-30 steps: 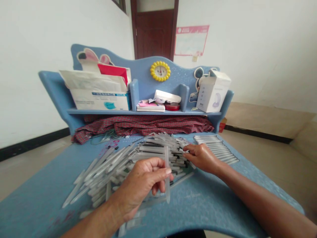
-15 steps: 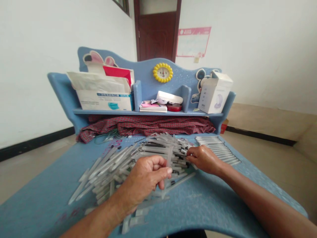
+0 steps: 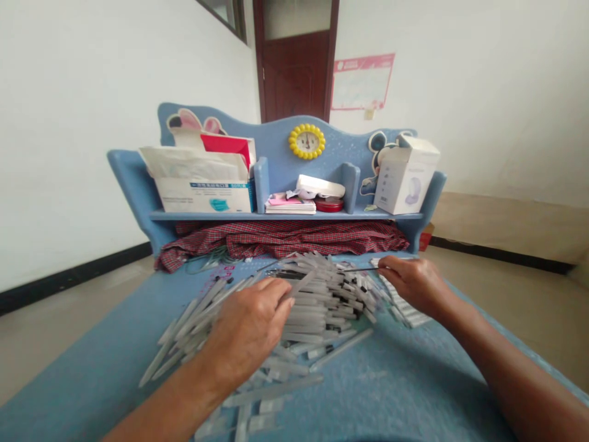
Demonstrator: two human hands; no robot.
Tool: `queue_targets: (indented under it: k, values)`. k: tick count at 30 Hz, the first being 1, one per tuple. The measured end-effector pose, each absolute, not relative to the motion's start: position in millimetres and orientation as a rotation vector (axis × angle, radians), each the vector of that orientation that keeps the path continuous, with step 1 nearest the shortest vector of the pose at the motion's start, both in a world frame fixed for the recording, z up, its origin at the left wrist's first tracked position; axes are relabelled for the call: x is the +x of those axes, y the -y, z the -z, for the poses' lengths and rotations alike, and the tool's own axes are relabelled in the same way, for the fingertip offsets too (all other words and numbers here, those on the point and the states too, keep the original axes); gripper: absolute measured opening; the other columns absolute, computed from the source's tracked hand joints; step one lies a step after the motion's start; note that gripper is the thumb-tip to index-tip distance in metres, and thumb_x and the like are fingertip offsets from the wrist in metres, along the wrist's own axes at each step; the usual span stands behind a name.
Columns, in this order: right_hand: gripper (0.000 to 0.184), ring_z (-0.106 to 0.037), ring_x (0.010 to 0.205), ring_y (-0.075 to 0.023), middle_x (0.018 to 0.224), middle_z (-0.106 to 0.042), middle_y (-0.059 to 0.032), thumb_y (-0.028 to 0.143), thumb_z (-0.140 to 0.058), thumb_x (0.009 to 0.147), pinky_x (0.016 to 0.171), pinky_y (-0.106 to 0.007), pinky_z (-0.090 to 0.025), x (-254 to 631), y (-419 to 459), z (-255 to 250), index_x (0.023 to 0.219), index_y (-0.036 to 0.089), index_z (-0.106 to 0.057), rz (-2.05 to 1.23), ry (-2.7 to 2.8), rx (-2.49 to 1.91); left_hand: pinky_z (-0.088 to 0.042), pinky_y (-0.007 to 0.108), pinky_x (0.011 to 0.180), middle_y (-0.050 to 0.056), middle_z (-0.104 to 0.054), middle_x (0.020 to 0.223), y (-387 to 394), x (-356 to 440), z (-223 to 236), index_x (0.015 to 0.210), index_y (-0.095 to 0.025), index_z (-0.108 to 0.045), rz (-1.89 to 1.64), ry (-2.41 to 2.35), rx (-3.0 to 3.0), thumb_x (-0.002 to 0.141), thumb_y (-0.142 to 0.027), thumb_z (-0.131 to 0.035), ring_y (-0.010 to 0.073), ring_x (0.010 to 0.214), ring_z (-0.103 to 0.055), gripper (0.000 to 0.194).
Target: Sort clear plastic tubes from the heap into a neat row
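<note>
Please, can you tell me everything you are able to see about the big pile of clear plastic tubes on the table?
The pile of slim, clear plastic tubes lies loose and crisscrossed on the blue table. Many tubes show dark parts at one end, and these gather towards the pile's far right side. Its near and left edges spread out into scattered tubes. The left hand rests on its left part. What the tubes are for cannot be told.

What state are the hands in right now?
Left hand: curled on the clear plastic tubes; gripping cannot be told.
Right hand: closed, pinching a thin dark rod.
</note>
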State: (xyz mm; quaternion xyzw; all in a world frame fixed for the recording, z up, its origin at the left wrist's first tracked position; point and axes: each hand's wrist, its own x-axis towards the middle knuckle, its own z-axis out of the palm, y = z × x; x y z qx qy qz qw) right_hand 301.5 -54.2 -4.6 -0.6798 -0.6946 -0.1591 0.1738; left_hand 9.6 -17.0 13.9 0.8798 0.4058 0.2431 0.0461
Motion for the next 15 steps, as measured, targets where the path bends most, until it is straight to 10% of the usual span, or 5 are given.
queue_targets:
  k: [15]
  values:
    - [0.034, -0.059, 0.063, -0.0145, 0.07, -0.066, -0.007, 0.035, -0.04, 0.092, 0.058, -0.022, -0.039, 287.4, 61.1, 9.7, 0.085, 0.018, -0.068, 0.429, 2.03, -1.594, -0.044, 0.032, 0.074, 0.008, -0.062, 0.084, 22.5, 13.8, -9.7, 0.085, -0.018, -0.061, -0.408, -1.254, 2.875, 0.088, -0.02, -0.041, 0.0219, 0.08, -0.061, 0.02]
